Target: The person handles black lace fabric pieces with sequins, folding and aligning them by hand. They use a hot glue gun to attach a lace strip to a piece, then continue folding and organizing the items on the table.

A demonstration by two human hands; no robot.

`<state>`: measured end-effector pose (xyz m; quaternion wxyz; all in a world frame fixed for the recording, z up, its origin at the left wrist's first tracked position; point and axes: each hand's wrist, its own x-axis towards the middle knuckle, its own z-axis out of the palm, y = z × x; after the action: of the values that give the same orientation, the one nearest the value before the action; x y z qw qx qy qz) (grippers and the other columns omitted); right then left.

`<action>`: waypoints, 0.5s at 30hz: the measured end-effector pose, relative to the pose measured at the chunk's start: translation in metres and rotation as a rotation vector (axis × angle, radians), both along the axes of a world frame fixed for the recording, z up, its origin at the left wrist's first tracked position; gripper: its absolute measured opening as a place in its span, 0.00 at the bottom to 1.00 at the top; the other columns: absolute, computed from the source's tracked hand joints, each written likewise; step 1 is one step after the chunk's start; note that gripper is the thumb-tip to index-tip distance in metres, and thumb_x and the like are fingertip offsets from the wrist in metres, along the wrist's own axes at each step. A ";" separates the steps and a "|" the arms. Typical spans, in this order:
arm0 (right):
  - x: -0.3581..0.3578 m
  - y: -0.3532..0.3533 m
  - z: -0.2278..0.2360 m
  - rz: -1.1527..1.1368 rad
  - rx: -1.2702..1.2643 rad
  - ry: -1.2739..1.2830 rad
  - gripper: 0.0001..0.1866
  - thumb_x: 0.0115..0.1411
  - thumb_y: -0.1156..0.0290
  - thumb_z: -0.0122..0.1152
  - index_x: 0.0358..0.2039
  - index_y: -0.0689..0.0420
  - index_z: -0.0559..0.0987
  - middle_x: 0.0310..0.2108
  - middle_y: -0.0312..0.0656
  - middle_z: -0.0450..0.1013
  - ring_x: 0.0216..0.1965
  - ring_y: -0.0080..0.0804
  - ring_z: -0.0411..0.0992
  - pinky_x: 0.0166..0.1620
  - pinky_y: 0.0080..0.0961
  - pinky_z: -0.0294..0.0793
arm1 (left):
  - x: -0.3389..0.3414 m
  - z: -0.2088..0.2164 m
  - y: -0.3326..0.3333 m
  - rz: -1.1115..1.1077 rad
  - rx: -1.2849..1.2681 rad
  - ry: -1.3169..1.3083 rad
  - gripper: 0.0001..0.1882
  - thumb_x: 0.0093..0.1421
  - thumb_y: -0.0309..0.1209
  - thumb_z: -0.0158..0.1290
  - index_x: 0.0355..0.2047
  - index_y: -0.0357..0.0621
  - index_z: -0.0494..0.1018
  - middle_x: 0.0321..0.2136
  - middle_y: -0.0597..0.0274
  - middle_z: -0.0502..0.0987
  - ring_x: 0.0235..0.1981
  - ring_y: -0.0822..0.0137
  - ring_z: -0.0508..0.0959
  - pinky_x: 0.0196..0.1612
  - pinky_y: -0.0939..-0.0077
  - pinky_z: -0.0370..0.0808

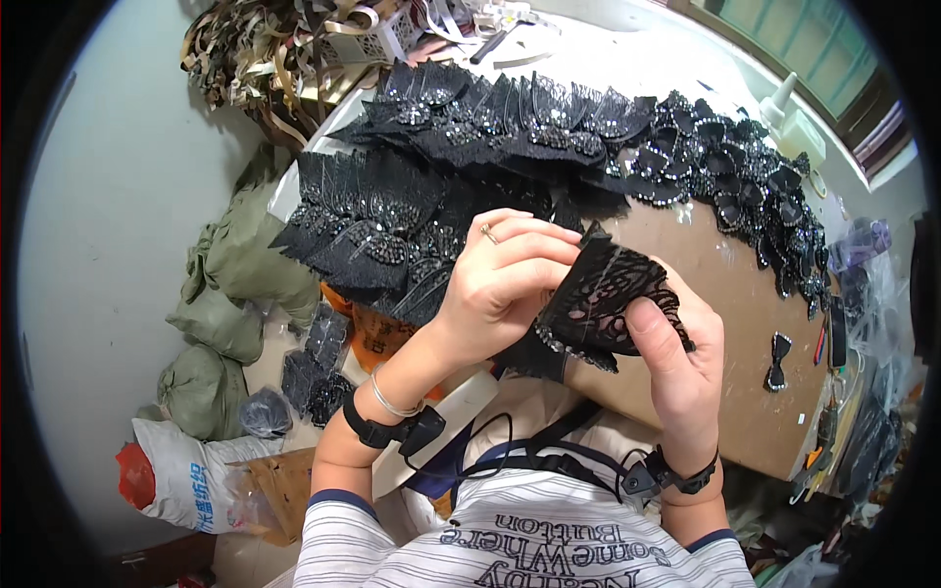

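Note:
A folded piece of black lace (610,292) with a floral openwork pattern and a beaded lower edge is held up in front of me. My right hand (686,358) grips its right side, thumb pressed on the front and fingers behind. At the left edge my left hand (505,279) has its fingers bent in around the material; its fingertips are partly hidden. Behind and left of the hands lie black fringed lace trims (377,211) with sequins and beads. Another such trim (510,113) runs along the back of the table.
The brown tabletop (725,323) carries a heap of black beaded bow shapes (730,167) and a single bow (777,363). A squeeze bottle (789,122) stands far right. Ribbon bundles (265,59) hang far left; green sacks (206,382) and a white sack (191,480) sit below.

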<state>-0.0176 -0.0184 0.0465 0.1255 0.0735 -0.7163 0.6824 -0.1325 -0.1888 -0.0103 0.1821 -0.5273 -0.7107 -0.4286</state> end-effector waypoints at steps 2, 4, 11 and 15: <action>-0.006 0.001 0.000 -0.023 0.030 0.052 0.12 0.62 0.71 0.56 0.27 0.67 0.79 0.30 0.43 0.72 0.31 0.29 0.69 0.34 0.22 0.66 | -0.002 0.001 0.002 0.008 -0.009 -0.002 0.19 0.44 0.37 0.66 0.37 0.45 0.79 0.39 0.61 0.80 0.47 0.60 0.77 0.52 0.64 0.67; -0.010 0.005 0.001 -0.038 0.089 0.109 0.11 0.62 0.71 0.57 0.29 0.68 0.79 0.30 0.44 0.72 0.31 0.30 0.69 0.34 0.22 0.67 | -0.005 0.005 0.006 0.044 0.016 0.010 0.18 0.44 0.35 0.66 0.36 0.43 0.78 0.43 0.58 0.79 0.46 0.58 0.76 0.52 0.63 0.67; -0.014 -0.005 -0.005 -0.267 0.170 0.220 0.10 0.59 0.77 0.59 0.40 0.68 0.78 0.36 0.45 0.73 0.34 0.31 0.72 0.38 0.23 0.72 | 0.046 0.020 0.022 0.062 0.350 -1.046 0.24 0.54 0.24 0.61 0.50 0.37 0.65 0.37 0.62 0.68 0.42 0.74 0.72 0.41 0.82 0.75; -0.010 -0.008 -0.021 -0.271 0.192 0.230 0.09 0.61 0.77 0.56 0.39 0.69 0.79 0.37 0.46 0.74 0.31 0.28 0.71 0.35 0.20 0.71 | 0.056 0.009 0.034 -0.020 0.487 -1.025 0.26 0.56 0.24 0.60 0.52 0.34 0.62 0.38 0.62 0.67 0.41 0.74 0.73 0.45 0.78 0.76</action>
<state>-0.0273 -0.0265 0.0251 0.2894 0.0655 -0.7624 0.5750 -0.0761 -0.1544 -0.0017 -0.0738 -0.2012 -0.5839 -0.7830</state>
